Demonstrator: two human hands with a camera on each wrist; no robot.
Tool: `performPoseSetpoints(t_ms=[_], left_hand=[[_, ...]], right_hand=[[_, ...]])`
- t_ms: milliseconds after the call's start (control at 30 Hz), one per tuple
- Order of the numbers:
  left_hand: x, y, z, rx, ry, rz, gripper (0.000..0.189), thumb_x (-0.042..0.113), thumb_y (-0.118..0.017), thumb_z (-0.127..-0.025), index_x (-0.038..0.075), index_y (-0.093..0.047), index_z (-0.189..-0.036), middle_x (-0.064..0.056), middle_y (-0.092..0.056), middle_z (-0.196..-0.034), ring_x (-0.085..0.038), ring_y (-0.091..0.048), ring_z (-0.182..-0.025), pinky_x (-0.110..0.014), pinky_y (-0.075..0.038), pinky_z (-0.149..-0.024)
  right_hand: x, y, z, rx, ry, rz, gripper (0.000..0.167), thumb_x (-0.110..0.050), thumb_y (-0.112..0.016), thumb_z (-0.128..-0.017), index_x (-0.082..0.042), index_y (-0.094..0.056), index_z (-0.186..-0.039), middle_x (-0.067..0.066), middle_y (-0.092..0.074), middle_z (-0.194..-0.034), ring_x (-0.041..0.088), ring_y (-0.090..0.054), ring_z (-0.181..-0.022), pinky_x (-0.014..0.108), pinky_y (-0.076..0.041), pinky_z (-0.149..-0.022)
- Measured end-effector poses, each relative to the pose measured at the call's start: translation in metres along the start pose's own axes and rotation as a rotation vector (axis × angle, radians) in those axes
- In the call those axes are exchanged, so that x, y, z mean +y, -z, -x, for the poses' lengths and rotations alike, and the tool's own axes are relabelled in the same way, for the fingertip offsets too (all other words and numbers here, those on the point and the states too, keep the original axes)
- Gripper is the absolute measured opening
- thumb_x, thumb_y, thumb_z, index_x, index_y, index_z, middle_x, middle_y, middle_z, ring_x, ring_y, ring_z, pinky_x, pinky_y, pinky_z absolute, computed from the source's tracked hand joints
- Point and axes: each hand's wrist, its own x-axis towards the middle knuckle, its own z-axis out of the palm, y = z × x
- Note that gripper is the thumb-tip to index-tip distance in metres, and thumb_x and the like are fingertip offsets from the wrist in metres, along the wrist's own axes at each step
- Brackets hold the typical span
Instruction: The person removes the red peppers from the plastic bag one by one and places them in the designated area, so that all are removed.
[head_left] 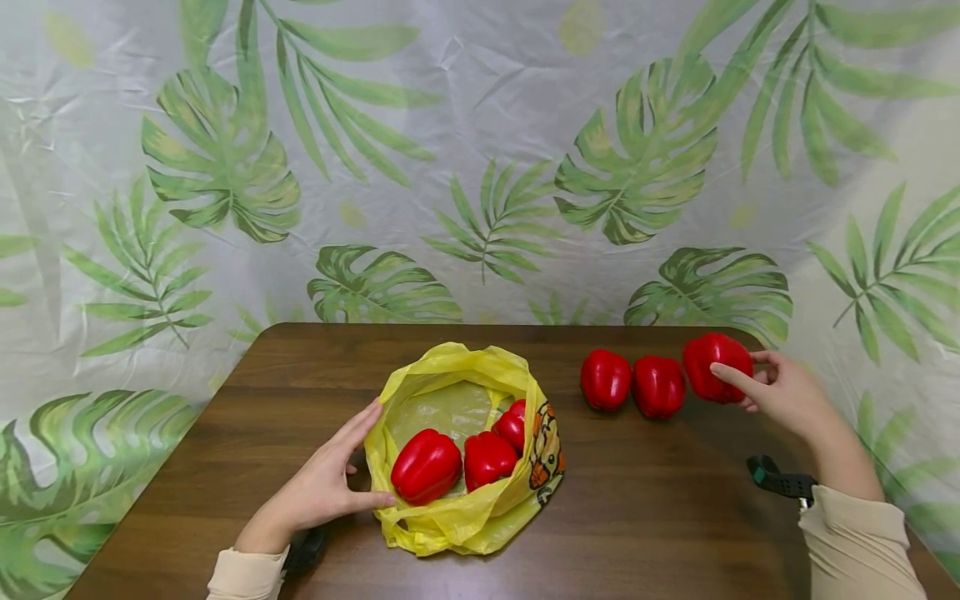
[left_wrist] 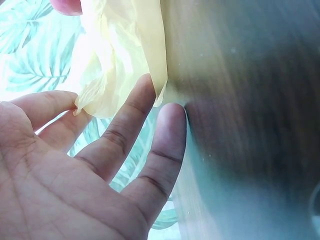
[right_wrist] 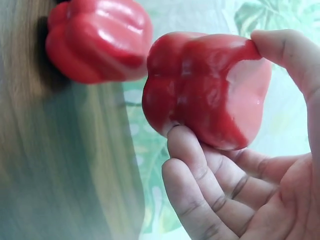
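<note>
In the head view, a yellow plastic bag [head_left: 480,529] stands with its mouth spread wide on the table. Inside it lie a large red bell pepper [head_left: 427,467], a second bell pepper [head_left: 489,461] and a third bell pepper [head_left: 512,425], partly hidden by the bag's wall. My left hand [head_left: 324,482] rests against the bag's left side, its fingers extended and touching the plastic [left_wrist: 120,55]. At the table's right, my right hand [head_left: 787,392] holds a red bell pepper [head_left: 716,367] between thumb and fingers, raised above the tabletop in the right wrist view [right_wrist: 205,90].
Two more red bell peppers, one on the left [head_left: 606,380] and one on the right [head_left: 658,387], sit side by side between the bag and my right hand. The dark wooden table [head_left: 637,517] ends at a leaf-patterned curtain [head_left: 495,125] behind.
</note>
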Motion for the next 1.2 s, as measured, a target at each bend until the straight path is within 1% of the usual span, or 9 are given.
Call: performPoseSetpoints(t_ms=[167, 333, 500, 600, 900, 1000, 1200], left_hand=[[0.0, 0.0, 0.0, -0.001, 0.008, -0.002, 0.121, 0.046, -0.097, -0.077, 0.007, -0.03, -0.17, -0.015, -0.027, -0.178, -0.043, -0.05, -0.146, -0.03, -0.056, -0.08], [0.0, -0.001, 0.0, 0.0, 0.005, -0.003, 0.12, 0.047, -0.096, -0.078, 0.008, -0.03, -0.17, -0.014, -0.027, -0.178, -0.043, -0.05, -0.145, -0.03, -0.056, -0.08], [-0.001, 0.0, 0.0, -0.002, 0.007, -0.007, 0.12, 0.047, -0.096, -0.078, 0.009, -0.029, -0.171, -0.014, -0.026, -0.179, -0.043, -0.049, -0.146, -0.03, -0.057, -0.079], [-0.002, 0.0, 0.001, -0.003, 0.008, -0.011, 0.121, 0.048, -0.096, -0.078, 0.009, -0.029, -0.171, -0.014, -0.026, -0.178, -0.043, -0.05, -0.146, -0.03, -0.057, -0.079], [-0.003, -0.001, 0.001, -0.001, 0.005, -0.016, 0.12, 0.048, -0.095, -0.078, 0.009, -0.03, -0.17, -0.014, -0.027, -0.178, -0.042, -0.051, -0.144, -0.029, -0.056, -0.079], [-0.002, -0.001, 0.001, 0.0, 0.006, -0.015, 0.119, 0.048, -0.095, -0.078, 0.009, -0.03, -0.17, -0.014, -0.027, -0.178, -0.042, -0.051, -0.145, -0.029, -0.056, -0.079], [-0.002, 0.0, 0.001, 0.0, 0.011, -0.014, 0.12, 0.048, -0.096, -0.078, 0.009, -0.03, -0.17, -0.013, -0.027, -0.179, -0.042, -0.05, -0.146, -0.03, -0.057, -0.08]], right_hand=[[0.009, -0.002, 0.0, -0.009, -0.008, 0.001, 0.098, -0.06, -0.056, -0.105, 0.023, -0.033, -0.15, 0.009, -0.074, -0.086, 0.015, -0.07, -0.069, 0.029, -0.053, -0.063], [0.016, -0.005, -0.001, -0.008, -0.012, 0.038, 0.098, -0.061, -0.054, -0.105, 0.024, -0.033, -0.149, 0.01, -0.076, -0.082, 0.019, -0.069, -0.071, 0.032, -0.05, -0.06], [0.021, -0.009, -0.001, -0.019, -0.02, 0.059, 0.101, -0.063, -0.054, -0.105, 0.026, -0.032, -0.148, 0.009, -0.076, -0.079, 0.022, -0.071, -0.072, 0.031, -0.049, -0.061], [0.024, -0.013, -0.001, -0.04, -0.031, 0.059, 0.102, -0.064, -0.053, -0.104, 0.026, -0.031, -0.149, 0.008, -0.077, -0.079, 0.022, -0.072, -0.073, 0.031, -0.05, -0.063], [0.035, -0.021, -0.005, -0.059, -0.066, 0.082, 0.104, -0.066, -0.051, -0.104, 0.025, -0.031, -0.149, 0.004, -0.076, -0.079, 0.02, -0.072, -0.073, 0.033, -0.05, -0.066], [0.037, -0.023, -0.005, -0.063, -0.069, 0.072, 0.103, -0.065, -0.052, -0.104, 0.025, -0.031, -0.149, 0.007, -0.078, -0.083, 0.02, -0.073, -0.073, 0.034, -0.052, -0.067], [0.035, -0.026, -0.007, -0.063, -0.071, 0.078, 0.103, -0.065, -0.053, -0.104, 0.025, -0.032, -0.148, 0.02, -0.079, -0.095, 0.02, -0.073, -0.073, 0.034, -0.053, -0.066]])
